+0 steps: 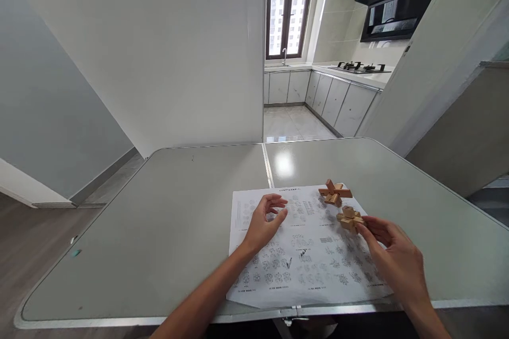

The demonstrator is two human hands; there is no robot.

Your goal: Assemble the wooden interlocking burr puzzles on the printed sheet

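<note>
My right hand point(392, 246) pinches the edge of a light wooden burr puzzle point(350, 219) between thumb and fingers, over the right part of a printed sheet. Just behind it sits a second, darker wooden burr puzzle point(334, 193), its bars crossing in a star shape. My left hand point(268, 218) hovers above the left half of the sheet, fingers curved and apart from the thumb, with nothing in it. The instruction sheet point(278, 299) lies flat under both hands, covered with small line drawings of puzzle pieces.
The grey folding table point(167, 233) has a metal seam point(267, 165) across its middle and a metal rim. A small green bit point(76, 252) lies near its left edge. Beyond stand a white wall point(178, 53) and a kitchen with cabinets point(334, 98).
</note>
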